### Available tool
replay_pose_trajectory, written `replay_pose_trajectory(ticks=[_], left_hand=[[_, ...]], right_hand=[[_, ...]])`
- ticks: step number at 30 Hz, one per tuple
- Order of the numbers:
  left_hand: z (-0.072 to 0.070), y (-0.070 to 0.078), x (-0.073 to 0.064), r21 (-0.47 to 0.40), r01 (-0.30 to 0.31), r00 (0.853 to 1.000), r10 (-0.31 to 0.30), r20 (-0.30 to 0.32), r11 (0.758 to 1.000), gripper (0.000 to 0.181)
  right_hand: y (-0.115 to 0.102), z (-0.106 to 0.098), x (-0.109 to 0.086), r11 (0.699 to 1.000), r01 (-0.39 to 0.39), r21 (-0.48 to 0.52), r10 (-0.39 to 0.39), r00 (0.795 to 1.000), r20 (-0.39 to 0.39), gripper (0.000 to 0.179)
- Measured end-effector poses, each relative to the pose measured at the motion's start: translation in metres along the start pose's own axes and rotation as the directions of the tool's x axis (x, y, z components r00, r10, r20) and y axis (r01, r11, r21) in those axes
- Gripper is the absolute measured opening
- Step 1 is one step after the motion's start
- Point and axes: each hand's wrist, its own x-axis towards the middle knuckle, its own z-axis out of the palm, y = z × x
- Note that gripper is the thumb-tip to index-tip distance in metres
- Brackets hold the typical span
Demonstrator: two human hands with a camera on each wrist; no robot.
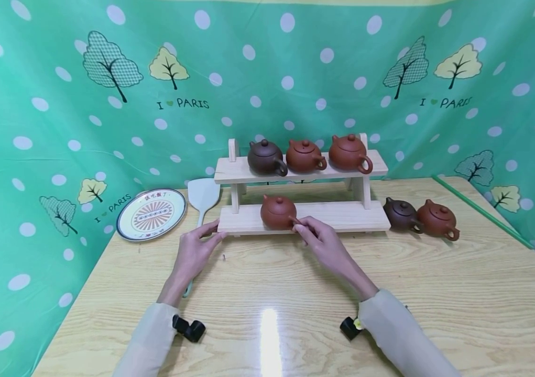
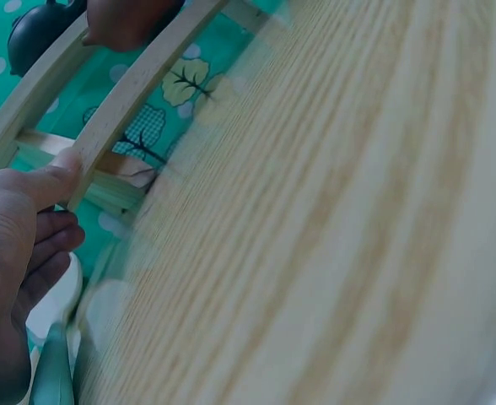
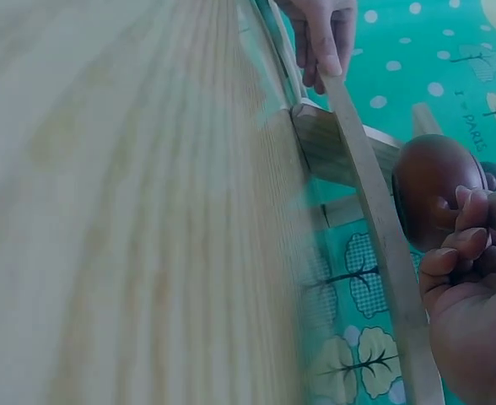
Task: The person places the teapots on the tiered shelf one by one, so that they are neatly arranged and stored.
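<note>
A two-tier wooden display shelf [image 1: 342, 209] stands on the table. My left hand [image 1: 194, 251] grips the left end of its lower board, with the thumb on the front edge and the fingers bent beneath, as the left wrist view shows. On that board, left of the middle, sits a reddish-brown teapot [image 1: 279, 212]. Its handle points right, and my right hand [image 1: 321, 242] pinches it between thumb and fingers. The upper board carries a dark brown teapot [image 1: 265, 157] and two reddish-brown teapots, one in the middle [image 1: 303, 156] and one at the right [image 1: 348, 153].
Right of the shelf, a dark teapot [image 1: 400, 214] and a reddish-brown teapot [image 1: 437, 219] stand close together on the table. A green rod [image 1: 484, 212] lies farther right. To the left are a patterned plate [image 1: 130, 222] and a pale spatula [image 1: 203, 193], its handle near my left hand.
</note>
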Motion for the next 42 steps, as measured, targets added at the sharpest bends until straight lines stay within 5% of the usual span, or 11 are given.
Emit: replay_pose_trajectory(ticks=[42], left_hand=[[0.001, 0.000, -0.001, 0.013, -0.020, 1.000, 0.020, -0.006, 1.000, 0.043]], right_hand=[[-0.005, 0.018, 0.013, 0.999, 0.032, -0.037, -0.032, 0.999, -0.017, 0.017]])
